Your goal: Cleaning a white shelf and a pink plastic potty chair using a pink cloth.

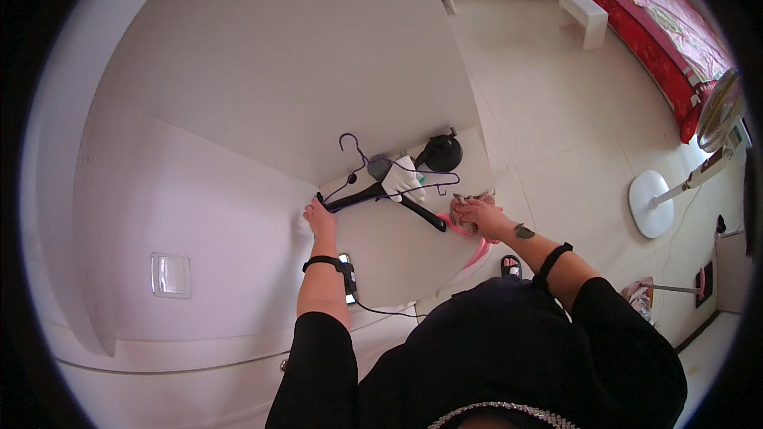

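At the inner corner of a white countertop [393, 262], my left hand [322, 217] grips one end of a black clothes hanger [357, 197] and a purple wire hanger [417, 173]. The wire hanger's hook points up towards the wall. My right hand [480, 217] holds a crumpled pinkish-brown cloth [471, 201] against the counter's right side. Beneath that cloth runs a pink strip [477, 253], partly hidden by my hand. A white glove-like item [402, 180] lies across the middle of the black hanger.
Behind the hangers are a black round object with a handle [442, 153] and a grey round item [378, 168]. A phone [346, 259] lies by my left wrist. A wall switch [171, 274] is at left. Rightward are a fan [651, 204], stool [584, 9] and bed [644, 30].
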Demonstrator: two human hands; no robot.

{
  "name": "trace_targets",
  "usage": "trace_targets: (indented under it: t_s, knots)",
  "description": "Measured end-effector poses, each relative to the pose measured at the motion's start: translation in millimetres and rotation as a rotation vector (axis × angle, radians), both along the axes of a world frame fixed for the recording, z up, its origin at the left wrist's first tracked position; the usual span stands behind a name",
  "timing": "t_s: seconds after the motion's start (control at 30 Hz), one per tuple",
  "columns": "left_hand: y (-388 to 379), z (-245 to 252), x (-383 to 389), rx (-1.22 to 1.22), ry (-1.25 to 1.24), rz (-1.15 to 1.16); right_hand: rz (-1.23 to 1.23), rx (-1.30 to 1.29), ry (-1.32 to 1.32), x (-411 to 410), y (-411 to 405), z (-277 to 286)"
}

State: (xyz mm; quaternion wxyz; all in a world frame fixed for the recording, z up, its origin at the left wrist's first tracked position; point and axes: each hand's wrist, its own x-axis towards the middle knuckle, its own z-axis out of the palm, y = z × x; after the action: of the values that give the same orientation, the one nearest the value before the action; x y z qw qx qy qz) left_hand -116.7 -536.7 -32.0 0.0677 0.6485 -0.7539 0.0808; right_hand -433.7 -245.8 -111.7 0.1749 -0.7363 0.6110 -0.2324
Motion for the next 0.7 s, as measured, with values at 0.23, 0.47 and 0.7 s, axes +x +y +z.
trace_targets:
  t_s: [0.23, 0.47, 0.7]
  knots:
    - [25, -42, 9, 0.327, 0.434, -0.192, -0.462, 0.087, -0.889, -15, -14, 26]
    - [99, -20, -35, 0.705, 0.705, -0.007, -0.738, 0.205, -1.092, -94, -56, 35]
    - [144, -10, -6, 0.784, 0.698, -0.189, -0.613, 0.326, -1.03, -78, -123, 26]
